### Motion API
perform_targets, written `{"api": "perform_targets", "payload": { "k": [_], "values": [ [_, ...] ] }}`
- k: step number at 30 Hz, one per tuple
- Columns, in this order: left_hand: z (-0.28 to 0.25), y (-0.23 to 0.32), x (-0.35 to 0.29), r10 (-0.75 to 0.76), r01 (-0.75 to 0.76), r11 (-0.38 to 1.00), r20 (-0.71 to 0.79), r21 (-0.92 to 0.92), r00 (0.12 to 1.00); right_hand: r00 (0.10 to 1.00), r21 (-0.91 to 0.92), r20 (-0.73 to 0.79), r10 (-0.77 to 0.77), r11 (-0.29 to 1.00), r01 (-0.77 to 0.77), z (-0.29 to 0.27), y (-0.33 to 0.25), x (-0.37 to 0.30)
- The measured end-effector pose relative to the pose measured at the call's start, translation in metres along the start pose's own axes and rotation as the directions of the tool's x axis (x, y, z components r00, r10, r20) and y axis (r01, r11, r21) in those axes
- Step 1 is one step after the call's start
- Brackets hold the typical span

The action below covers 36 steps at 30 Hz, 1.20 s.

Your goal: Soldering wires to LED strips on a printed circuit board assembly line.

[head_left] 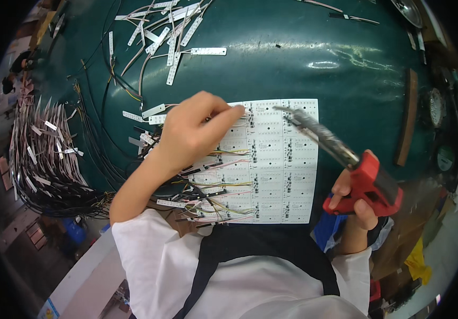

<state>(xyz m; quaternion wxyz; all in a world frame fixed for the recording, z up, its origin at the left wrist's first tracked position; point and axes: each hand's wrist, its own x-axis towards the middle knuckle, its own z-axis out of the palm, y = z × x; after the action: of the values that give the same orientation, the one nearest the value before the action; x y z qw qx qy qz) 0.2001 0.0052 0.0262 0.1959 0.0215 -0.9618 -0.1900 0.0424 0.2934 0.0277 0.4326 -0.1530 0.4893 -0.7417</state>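
A white sheet of circuit boards (271,159) lies before me, split into a grid of small panels. My left hand (194,130) is over its upper left part, thumb and index finger pinched near the top row; what they hold is too small and blurred to tell. My right hand (354,199) grips a red soldering gun (370,181) by its handle. The gun's metal barrel points up and left, its tip above the sheet's top right panels. Colored wires (234,184) run from the sheet's left columns toward small white LED strips (171,203) at the left.
A big bundle of wired strips (48,159) hangs at the left edge of the green table (271,69). More loose strips with leads (170,42) are heaped at the back. On the right lie a brown wooden bar (407,117) and a round metal dish (408,11).
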Motion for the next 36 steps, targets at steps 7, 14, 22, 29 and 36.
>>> {"api": "perform_targets", "payload": {
  "k": [7, 14, 22, 29, 36],
  "values": [
    [0.013, -0.004, -0.014, -0.038, 0.035, 0.999, -0.086, -0.027, 0.996, 0.979, -0.165, 0.017, 0.203, 0.966, -0.198, 0.018, -0.006, 0.01],
    [0.022, -0.011, -0.012, -0.02, 0.019, 1.0, -0.072, -0.018, 0.997, 0.976, -0.23, -0.011, 0.215, 0.95, -0.212, 0.032, -0.01, 0.026],
    [0.024, -0.014, -0.014, -0.017, 0.013, 0.999, -0.119, -0.034, 0.993, 0.973, -0.345, 0.034, 0.228, 0.916, -0.202, 0.031, -0.005, 0.03],
    [0.025, -0.016, -0.014, -0.005, -0.001, 0.999, -0.112, -0.052, 0.994, 0.981, -0.436, 0.024, 0.194, 0.885, -0.164, 0.034, -0.005, 0.026],
    [0.025, -0.015, -0.014, -0.005, 0.0, 0.999, -0.117, -0.042, 0.993, 0.981, -0.457, 0.027, 0.192, 0.875, -0.158, 0.035, -0.006, 0.026]
  ]
}}
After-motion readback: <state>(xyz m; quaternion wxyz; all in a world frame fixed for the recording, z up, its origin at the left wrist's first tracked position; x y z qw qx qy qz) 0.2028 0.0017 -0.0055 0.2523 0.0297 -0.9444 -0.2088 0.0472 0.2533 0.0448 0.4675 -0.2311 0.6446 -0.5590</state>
